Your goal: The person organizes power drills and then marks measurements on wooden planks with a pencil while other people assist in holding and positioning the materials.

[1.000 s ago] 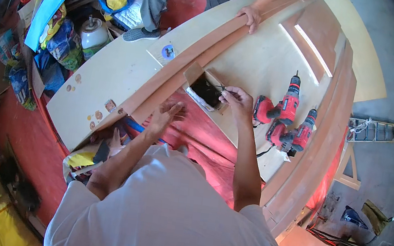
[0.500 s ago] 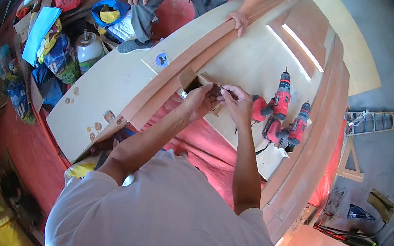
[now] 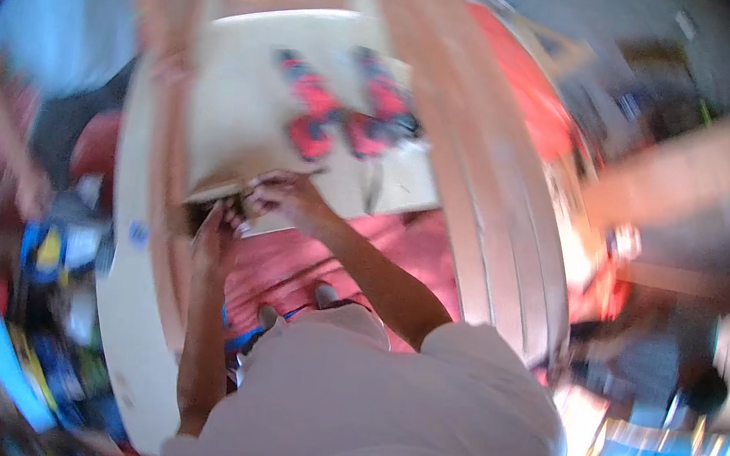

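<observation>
The view is smeared by motion. My left hand (image 3: 220, 223) is at the near left corner of the pale board (image 3: 223, 117), beside a small wooden piece (image 3: 221, 186); its fingers are too blurred to read. Close to its right, my right hand (image 3: 290, 198) has its fingers curled together in a pinch, on something too small and blurred to name. Beyond my hands, two red and black cordless drills lie on the board, a left drill (image 3: 305, 105) and a right drill (image 3: 381, 106).
Long curved wooden strips (image 3: 474, 169) flank the board. At the left, another person's hand (image 3: 172, 69) rests on the left strip, and their other hand (image 3: 33, 194) hangs lower. Bags and a light-blue sheet (image 3: 14, 371) lie at the lower left. Red cloth (image 3: 341, 266) shows below the board.
The whole view has swung round to the right, so the board and drills appear turned and further left. My hands stay close together near the board's corner.
</observation>
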`<state>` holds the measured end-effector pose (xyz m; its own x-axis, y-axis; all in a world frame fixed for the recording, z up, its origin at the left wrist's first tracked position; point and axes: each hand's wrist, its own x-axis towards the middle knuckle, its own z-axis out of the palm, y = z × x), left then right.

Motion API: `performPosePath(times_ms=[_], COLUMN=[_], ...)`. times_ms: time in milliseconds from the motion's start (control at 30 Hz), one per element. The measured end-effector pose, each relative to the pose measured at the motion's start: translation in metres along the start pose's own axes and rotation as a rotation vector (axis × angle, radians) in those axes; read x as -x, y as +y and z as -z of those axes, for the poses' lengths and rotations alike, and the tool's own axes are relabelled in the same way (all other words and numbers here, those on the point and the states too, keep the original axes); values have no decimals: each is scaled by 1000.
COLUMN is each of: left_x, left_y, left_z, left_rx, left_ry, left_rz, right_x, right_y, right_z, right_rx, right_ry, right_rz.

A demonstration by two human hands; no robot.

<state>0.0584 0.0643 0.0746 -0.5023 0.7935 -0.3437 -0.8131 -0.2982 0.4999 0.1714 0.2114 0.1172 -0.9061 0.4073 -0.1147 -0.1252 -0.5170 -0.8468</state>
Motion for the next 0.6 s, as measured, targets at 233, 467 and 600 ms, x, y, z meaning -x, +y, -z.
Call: performPosePath(times_ms=[233, 467, 600], left_x=[28, 39, 29], left_y=[-120, -203, -236], left_z=[10, -47, -70], left_rx=[-240, -489, -605], left_ry=[-112, -322, -365], left_rz=[729, 1083, 1045], right_x=[248, 476, 516], right_y=[-28, 14, 39], right_z=[88, 137, 186], right_rx=[-245, -565, -518], right_ry=[768, 1353, 1538], right_rz=[457, 1079, 948])
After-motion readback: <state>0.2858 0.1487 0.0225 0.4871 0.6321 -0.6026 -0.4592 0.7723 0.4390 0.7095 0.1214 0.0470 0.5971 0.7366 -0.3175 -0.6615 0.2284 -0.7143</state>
